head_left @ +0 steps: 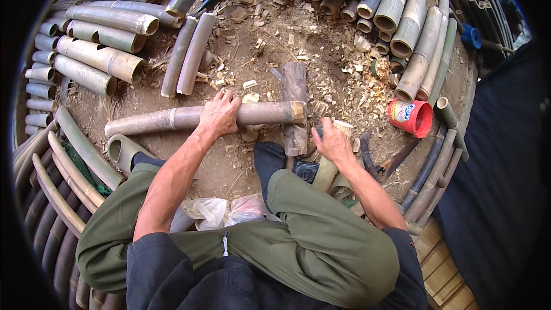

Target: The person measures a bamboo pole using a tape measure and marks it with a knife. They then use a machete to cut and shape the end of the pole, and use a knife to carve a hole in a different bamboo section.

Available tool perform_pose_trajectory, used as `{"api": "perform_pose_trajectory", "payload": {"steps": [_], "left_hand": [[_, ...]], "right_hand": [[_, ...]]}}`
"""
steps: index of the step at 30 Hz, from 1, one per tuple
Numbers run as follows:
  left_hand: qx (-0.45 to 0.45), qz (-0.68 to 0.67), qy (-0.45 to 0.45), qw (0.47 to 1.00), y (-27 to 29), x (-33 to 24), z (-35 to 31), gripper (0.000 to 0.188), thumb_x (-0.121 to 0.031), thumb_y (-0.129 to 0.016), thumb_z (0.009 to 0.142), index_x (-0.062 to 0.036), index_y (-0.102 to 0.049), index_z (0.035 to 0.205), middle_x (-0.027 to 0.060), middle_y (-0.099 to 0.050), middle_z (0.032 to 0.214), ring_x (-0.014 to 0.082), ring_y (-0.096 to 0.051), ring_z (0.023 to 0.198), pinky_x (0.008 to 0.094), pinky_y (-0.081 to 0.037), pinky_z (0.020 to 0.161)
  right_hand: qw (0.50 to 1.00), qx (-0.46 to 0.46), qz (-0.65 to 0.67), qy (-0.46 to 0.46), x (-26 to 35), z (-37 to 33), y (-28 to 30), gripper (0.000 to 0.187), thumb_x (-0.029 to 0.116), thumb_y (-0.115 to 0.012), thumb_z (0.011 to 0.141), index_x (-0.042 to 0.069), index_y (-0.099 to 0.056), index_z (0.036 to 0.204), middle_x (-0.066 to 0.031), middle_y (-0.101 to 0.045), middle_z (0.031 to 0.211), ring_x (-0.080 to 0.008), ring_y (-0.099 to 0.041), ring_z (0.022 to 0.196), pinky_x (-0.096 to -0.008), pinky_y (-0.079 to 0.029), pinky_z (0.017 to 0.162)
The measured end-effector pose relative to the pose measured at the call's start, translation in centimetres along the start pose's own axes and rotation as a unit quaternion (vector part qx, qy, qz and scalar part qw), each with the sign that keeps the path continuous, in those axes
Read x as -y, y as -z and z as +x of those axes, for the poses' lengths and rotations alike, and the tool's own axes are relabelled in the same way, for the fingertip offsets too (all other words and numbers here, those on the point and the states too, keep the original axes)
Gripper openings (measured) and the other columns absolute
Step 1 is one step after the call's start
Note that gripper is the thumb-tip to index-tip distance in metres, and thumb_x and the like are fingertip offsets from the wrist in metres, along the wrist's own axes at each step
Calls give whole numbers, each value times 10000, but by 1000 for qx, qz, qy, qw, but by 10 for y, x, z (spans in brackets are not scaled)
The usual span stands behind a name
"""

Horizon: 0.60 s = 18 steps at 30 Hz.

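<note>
My left hand [220, 113] is wrapped over a brownish bamboo pole [186, 117], which lies crosswise in front of my knees. The pole's right end rests on a short wooden log [295, 85] set on the ground, and its rim looks pale and freshly cut. Just right of that end, my right hand [334, 142] is closed. Something small and dark shows at its fingers, too little of it to name. Beneath the pole, my dark-socked foot [268, 158] sits close to the log.
Bamboo tubes [103, 60] lie in rows at left, with more tubes [396, 8] at far right. Pale chips [249, 84] litter the dirt. A red container [411, 118] lies tipped at right, near a forked dark branch [370, 155]. A plastic bag [224, 211] sits between my legs.
</note>
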State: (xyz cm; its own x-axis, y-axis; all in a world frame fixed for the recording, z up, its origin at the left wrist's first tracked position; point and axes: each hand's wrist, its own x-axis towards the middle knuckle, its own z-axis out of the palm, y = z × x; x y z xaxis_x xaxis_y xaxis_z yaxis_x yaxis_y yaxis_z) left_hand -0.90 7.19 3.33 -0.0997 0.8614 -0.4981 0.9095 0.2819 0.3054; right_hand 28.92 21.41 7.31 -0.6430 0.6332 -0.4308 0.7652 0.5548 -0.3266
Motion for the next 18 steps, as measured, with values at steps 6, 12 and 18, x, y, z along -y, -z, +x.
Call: {"api": "perform_pose_trajectory", "payload": {"steps": [6, 12, 18], "left_hand": [[-70, -8, 6, 998, -15, 11, -8, 385, -123, -725, 687, -73, -565, 1034, 150, -598, 1077, 336, -619, 1028, 445, -544, 845], [-49, -14, 4, 999, -9, 0, 3, 332, -94, -675, 716, -79, -568, 1030, 146, -653, 976, 329, -658, 956, 448, -537, 836], [-62, -11, 5, 998, -12, 10, -5, 318, -98, -674, 708, -65, -571, 1007, 147, -657, 956, 323, -667, 944, 432, -551, 814]], "right_hand": [[956, -164, 207, 126, 61, -9, 47, 431, 307, -598, 967, -57, -479, 1163, -245, -655, 790, -382, -692, 693, -446, -515, 562], [999, -30, 23, 12, -13, 2, -9, 390, 306, -590, 957, -11, -495, 1162, -264, -660, 782, -451, -678, 732, -491, -520, 582], [943, -189, 239, 134, 62, -6, 50, 339, 226, -653, 937, -30, -525, 1118, -208, -646, 737, -344, -688, 667, -399, -522, 565]]}}
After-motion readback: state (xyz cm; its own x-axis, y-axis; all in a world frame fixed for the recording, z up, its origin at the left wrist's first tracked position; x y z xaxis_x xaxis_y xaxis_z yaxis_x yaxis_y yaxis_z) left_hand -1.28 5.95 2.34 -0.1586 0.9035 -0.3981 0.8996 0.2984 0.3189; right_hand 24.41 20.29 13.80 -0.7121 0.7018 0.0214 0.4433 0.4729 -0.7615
